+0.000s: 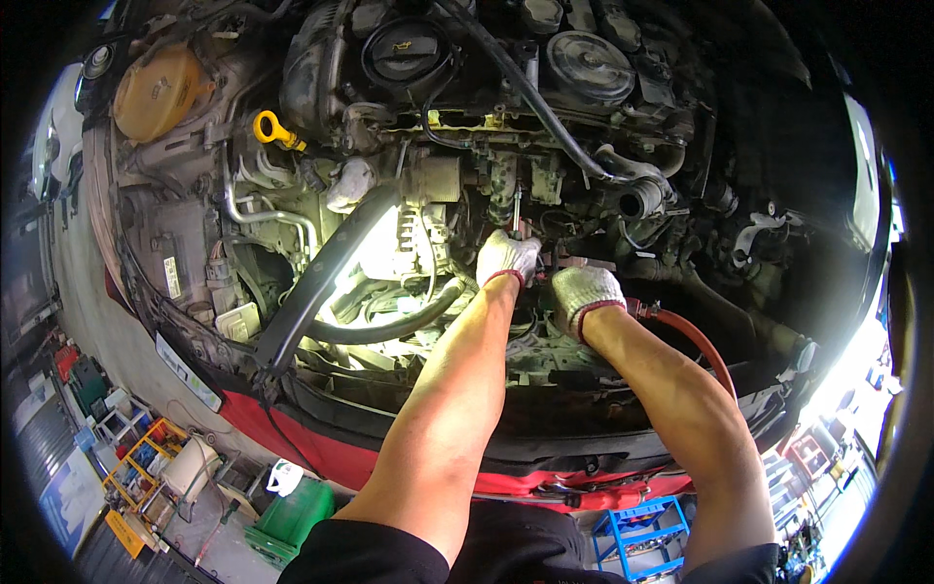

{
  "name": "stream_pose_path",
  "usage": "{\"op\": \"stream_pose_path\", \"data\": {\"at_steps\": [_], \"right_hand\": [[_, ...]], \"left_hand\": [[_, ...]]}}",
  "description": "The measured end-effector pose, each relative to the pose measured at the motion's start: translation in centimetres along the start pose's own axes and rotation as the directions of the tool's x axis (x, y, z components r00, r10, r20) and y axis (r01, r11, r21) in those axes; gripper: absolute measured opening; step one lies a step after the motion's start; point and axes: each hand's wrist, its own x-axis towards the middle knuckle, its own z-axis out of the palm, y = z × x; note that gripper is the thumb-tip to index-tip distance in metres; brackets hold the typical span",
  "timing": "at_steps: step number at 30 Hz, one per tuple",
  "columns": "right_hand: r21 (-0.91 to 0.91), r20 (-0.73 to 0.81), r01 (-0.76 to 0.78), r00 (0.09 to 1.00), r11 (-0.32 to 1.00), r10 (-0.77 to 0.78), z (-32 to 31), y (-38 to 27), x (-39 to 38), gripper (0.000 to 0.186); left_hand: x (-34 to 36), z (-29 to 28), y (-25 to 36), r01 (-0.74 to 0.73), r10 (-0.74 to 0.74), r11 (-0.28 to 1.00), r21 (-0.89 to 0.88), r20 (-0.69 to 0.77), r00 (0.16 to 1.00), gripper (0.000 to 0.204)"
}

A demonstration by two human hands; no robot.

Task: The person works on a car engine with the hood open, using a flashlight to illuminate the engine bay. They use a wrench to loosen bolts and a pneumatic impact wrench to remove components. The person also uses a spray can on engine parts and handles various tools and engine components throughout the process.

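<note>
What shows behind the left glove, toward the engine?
A shiny metal rod shows just beyond the left hand; whatever lies under its palm is covered.

The gloves [592, 285] are white, the hose [702, 341] orange-red.

From where I stand, a yellow oil-can symbol [402, 46] shows on the round black cap [409, 64]. Left of that cap, the round orange lid [156, 94] bears a dark mark I can't make out; below the lid, a small pale label [173, 277] carries print too tiny to read.
</note>
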Motion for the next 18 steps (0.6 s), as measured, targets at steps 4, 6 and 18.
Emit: {"op": "stream_pose_path", "data": {"at_steps": [4,6,18], "right_hand": [[0.018,-0.03,-0.028,0.999,0.999,0.029,0.3,0.1,0.0,0.023],[0.025,-0.052,-0.009,0.999,1.0,0.01,0.2,-0.1,0.0,0.025],[0.04,-0.043,0.0,0.999,0.999,0.002,0.8,0.1,0.3,0.023]], "left_hand": [[-0.3,0.3,0.1,0.007,-0.008,0.998,-0.065,-0.015,1.0,0.046],[-0.2,0.2,-0.3,-0.014,0.011,0.998,-0.067,-0.046,0.999,0.045],[1.0,1.0,-0.9,-0.048,0.049,0.998,0.034,-0.04,0.998,0.055]]}}
